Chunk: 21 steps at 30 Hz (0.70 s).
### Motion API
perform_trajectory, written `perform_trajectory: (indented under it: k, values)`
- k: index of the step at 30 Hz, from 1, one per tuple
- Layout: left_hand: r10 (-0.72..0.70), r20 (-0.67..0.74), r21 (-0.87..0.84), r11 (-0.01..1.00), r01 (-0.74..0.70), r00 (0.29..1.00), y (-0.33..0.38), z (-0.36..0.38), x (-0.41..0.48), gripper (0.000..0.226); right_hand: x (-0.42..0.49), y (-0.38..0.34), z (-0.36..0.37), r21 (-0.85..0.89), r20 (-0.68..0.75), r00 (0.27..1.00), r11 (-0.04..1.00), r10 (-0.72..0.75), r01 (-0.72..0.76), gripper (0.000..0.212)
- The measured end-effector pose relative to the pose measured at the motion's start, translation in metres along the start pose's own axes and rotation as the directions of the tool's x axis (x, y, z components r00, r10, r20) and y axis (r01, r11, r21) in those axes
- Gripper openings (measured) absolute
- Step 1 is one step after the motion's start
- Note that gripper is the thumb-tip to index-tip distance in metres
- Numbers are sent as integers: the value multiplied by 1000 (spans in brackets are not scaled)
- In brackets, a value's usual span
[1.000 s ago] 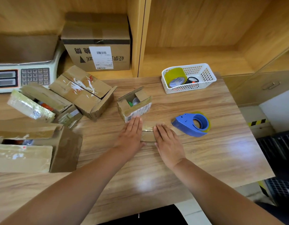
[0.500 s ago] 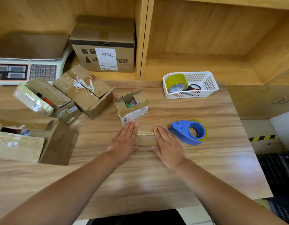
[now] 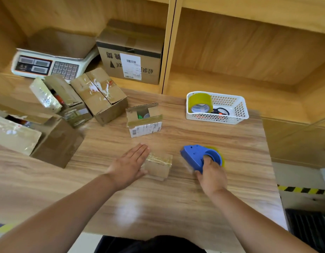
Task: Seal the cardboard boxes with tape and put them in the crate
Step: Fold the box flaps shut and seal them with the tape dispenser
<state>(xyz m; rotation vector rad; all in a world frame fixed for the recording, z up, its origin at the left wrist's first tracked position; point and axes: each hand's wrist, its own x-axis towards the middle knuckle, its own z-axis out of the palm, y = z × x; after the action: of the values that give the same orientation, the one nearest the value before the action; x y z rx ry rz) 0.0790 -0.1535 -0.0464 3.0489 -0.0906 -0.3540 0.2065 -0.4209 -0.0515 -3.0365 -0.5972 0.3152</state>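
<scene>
From the head camera, a small cardboard box [image 3: 159, 168] sits on the wooden table [image 3: 158, 201] near its front middle. Its flaps are closed, and a glossy, yellowish strip of tape crosses its top, wrinkled at the edges. The left hand [image 3: 129, 165] lies flat with straight fingers, resting against the box's left side and gripping nothing. Just right of the box, the right hand [image 3: 212, 175] grips the blue tape dispenser [image 3: 196, 157], its fingers curled into the round core; the dispenser touches the table.

Behind, a small open box [image 3: 144, 123] with a printed label stands with its flaps up and a loose strip of tape along its front edge. A white basket [image 3: 237, 114] holds a roll of tape [image 3: 201, 102]. More open boxes crowd the table's left side.
</scene>
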Motion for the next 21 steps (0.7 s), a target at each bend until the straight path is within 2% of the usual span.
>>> perform_trajectory:
  k: [4,7,9,13,16,19,21]
  values:
    - [-59,-24,-22,998,59,998,5,2,-4,64,8,7,-5,5,35,998,998,-55,55,32]
    - [-84,-69,-8,996,84,994,8,4,-2,58,9,11,-10,5,52,998,999,-44,44,33]
    - [-110,-29,-27,994,109,994,11,-2,-1,69,9,12,-16,40,45,998,999,-31,29,37]
    - [-124,56,-142,981,131,991,13,-10,-2,91,4,11,-35,297,69,997,955,-27,5,32]
    - [-155,68,-209,964,166,986,17,-31,-2,73,-12,6,-54,430,32,989,895,-142,114,30]
    - [-204,10,-417,889,189,979,24,-64,-3,75,-27,-2,-70,441,-19,971,870,-239,222,34]
    - [-234,-16,-615,769,175,972,31,-87,-5,82,-35,-7,-76,412,-30,962,873,-272,260,42]
